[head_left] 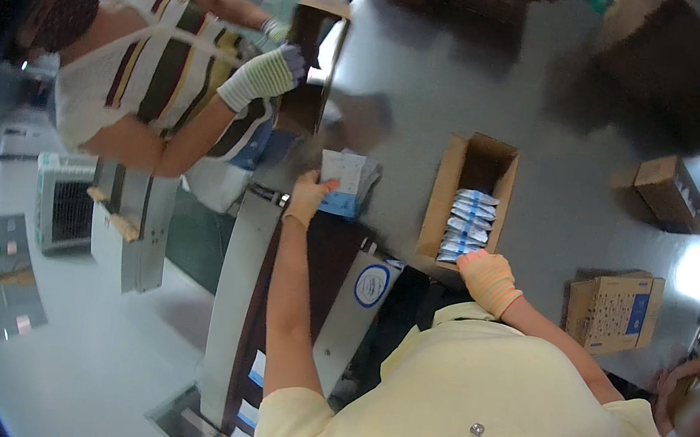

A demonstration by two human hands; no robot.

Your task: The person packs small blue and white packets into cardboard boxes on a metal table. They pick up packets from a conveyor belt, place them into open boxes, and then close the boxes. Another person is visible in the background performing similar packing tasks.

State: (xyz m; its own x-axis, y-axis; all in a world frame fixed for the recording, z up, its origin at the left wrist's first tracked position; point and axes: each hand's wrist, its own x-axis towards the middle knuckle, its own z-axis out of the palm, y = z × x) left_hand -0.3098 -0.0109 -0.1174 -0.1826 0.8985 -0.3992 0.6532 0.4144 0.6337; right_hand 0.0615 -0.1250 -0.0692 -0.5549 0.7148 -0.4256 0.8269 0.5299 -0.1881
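My left hand [306, 201], in a thin glove, grips a small stack of white and blue packets [344, 184] at the table's edge, with the thumb on top. Right of it stands an open cardboard carton [441, 200]. A row of white and blue packets [470, 221] stands on edge inside, filling its near part; its far part shows bare cardboard. My right hand [488, 281], in a striped glove, holds the near edge of this carton, fingertips curled over the rim beside the closest packets.
A conveyor [321, 272] carrying several packets comes up to the grey table [548, 192] at my left. Across it, a co-worker's gloved hand [262, 79] handles another open carton [335, 11]. A filled carton [672, 192] and flattened cardboard [616, 314] lie to the right.
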